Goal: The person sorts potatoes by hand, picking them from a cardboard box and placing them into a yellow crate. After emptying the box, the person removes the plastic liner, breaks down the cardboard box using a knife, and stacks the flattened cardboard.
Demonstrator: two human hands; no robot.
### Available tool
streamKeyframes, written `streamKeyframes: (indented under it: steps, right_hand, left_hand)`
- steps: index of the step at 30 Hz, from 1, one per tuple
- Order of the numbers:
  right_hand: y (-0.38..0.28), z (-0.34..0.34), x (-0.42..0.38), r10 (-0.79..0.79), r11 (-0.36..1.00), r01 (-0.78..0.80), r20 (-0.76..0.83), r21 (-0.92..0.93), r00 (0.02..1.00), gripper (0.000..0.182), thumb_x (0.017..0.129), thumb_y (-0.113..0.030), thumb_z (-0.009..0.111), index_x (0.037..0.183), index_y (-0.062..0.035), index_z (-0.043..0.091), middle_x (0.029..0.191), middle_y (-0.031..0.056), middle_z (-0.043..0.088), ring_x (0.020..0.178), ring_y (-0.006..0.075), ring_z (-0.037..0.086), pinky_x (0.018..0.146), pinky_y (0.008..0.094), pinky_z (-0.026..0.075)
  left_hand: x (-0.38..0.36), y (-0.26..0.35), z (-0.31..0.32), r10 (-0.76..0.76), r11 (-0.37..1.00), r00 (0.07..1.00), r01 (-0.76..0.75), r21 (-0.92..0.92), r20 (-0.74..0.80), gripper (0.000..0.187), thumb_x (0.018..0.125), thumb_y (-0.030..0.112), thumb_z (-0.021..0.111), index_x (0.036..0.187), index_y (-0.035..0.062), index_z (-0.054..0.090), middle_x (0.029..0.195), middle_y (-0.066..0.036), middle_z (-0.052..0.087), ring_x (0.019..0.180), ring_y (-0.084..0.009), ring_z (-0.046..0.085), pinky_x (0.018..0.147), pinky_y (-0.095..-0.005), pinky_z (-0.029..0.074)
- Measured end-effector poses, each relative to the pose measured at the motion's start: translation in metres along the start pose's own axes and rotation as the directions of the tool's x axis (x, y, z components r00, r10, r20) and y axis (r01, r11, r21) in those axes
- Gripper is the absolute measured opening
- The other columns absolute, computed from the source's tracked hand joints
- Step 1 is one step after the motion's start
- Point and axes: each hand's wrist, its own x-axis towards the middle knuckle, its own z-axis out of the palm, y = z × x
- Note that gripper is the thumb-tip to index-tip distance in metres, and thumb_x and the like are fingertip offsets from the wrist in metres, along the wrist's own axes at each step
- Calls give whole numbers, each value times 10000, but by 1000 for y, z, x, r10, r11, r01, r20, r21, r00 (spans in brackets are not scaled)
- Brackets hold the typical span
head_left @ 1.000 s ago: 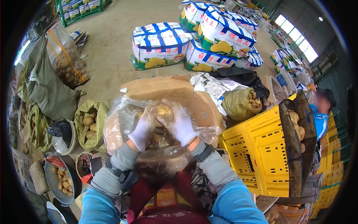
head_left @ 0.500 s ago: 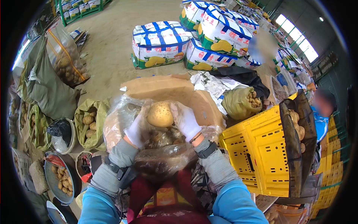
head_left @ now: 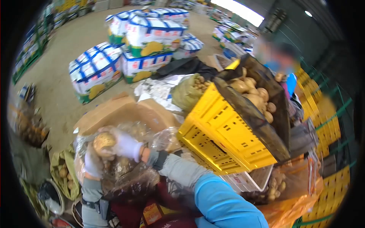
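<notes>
Between my two white-gloved hands is a large round potato [head_left: 104, 144], held over an open cardboard box [head_left: 110, 110] lined with clear plastic. My left hand [head_left: 93, 162] presses on its lower left side. My right hand [head_left: 125, 145] grips it from the right. Inside the box, below my hands, lie plastic-wrapped potatoes [head_left: 123, 166], partly covered by crumpled film. To the right of the box stands a tilted yellow crate [head_left: 224, 133] with a dark liner, holding several loose potatoes [head_left: 253, 95].
White and blue potato bags [head_left: 154, 36] are stacked beyond the box. A green sack [head_left: 185, 93] of small potatoes lies near the crate, and another green sack [head_left: 62, 178] stands at left. A co-worker [head_left: 281, 62] is behind the crate. An orange bag [head_left: 296, 190] sits lower right.
The view has swung to the right, so the box and both hands appear further left and the crate's contents show more. Both hands still hold the potato.
</notes>
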Motion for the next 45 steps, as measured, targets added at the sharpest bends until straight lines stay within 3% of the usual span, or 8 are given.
streamKeyframes:
  steps: [13, 17, 22, 26, 29, 35, 38, 45]
  right_hand:
    - [-149, -265, -160, -19, 205, 887, -904, 415, 427, 774, 768, -429, 796, 1333, -25, 454, 1320, 207, 523, 1219, 418, 516, 1029, 556, 479]
    - [-125, -283, -177, -43, 226, 677, -687, 700, 725, 683, 890, -407, 671, 1389, -3, 436, 1415, 222, 471, 1337, 348, 442, 1083, 517, 419]
    - [-85, -153, -66, 162, 655, 16, -161, 755, 973, 524, 1003, -440, 473, 1386, -83, 481, 1270, 122, 602, 1202, 264, 573, 982, 398, 502]
    - [40, -25, -5, 512, 759, -646, 537, 82, 670, 518, 1001, -465, 455, 1373, -111, 515, 1357, 99, 548, 1208, 233, 542, 1002, 356, 446]
    - [180, 53, -3, 561, 789, -36, 695, -613, 450, 630, 978, -555, 390, 1409, -106, 488, 1443, 146, 481, 1343, 296, 437, 1119, 395, 327]
    - [270, 11, 29, 878, 388, -622, 67, -680, 473, 735, 894, -605, 478, 1400, -72, 486, 1462, 205, 438, 1354, 354, 417, 1103, 391, 359]
    - [274, -81, 56, 337, 691, -607, -567, -394, 752, 599, 918, -439, 572, 1271, 45, 537, 1229, 291, 597, 1131, 424, 592, 934, 434, 491]
    - [194, -58, 73, 767, 637, -676, 226, -370, 600, 441, 942, -448, 588, 1051, -28, 663, 884, 44, 675, 737, 155, 627, 637, 289, 519]
  left_hand:
    - [-20, 18, -27, 34, 999, 981, -26, -46, 193, 395, 935, 95, 478, 1315, -11, 473, 1268, -131, 563, 1114, -251, 597, 785, -266, 508]
    - [-13, 8, -58, 416, 419, 780, -620, 663, 467, 518, 824, -127, 502, 1331, -50, 431, 1340, -147, 521, 1229, -268, 554, 934, -308, 513]
    - [-31, 34, -33, 219, 954, 949, -257, 154, 226, 532, 800, -169, 488, 1312, -25, 469, 1229, -114, 595, 1065, -197, 617, 869, -291, 521]
    - [-36, 41, -27, 339, 864, 923, -381, 328, 180, 503, 836, -118, 493, 1322, 8, 478, 1204, -109, 612, 1017, -176, 623, 838, -276, 517]
    - [-33, 52, -31, 119, 991, 992, -121, 57, 43, 377, 937, 49, 482, 1314, 30, 495, 1193, -108, 624, 956, -161, 625, 794, -267, 499]
    - [-17, 53, -56, -63, 939, 997, 43, -342, -47, 386, 1016, 330, 438, 1237, 32, 548, 1095, -83, 664, 879, -156, 625, 720, -266, 457]
    - [-19, 61, -51, -107, 909, 992, 70, -411, -69, 398, 1013, 335, 446, 1240, 25, 547, 1070, -85, 664, 846, -152, 625, 696, -260, 456]
    - [-14, 60, -47, -119, 927, 991, 87, -366, -66, 403, 1003, 315, 506, 1267, 10, 516, 1012, -76, 627, 784, -147, 659, 591, -218, 481]
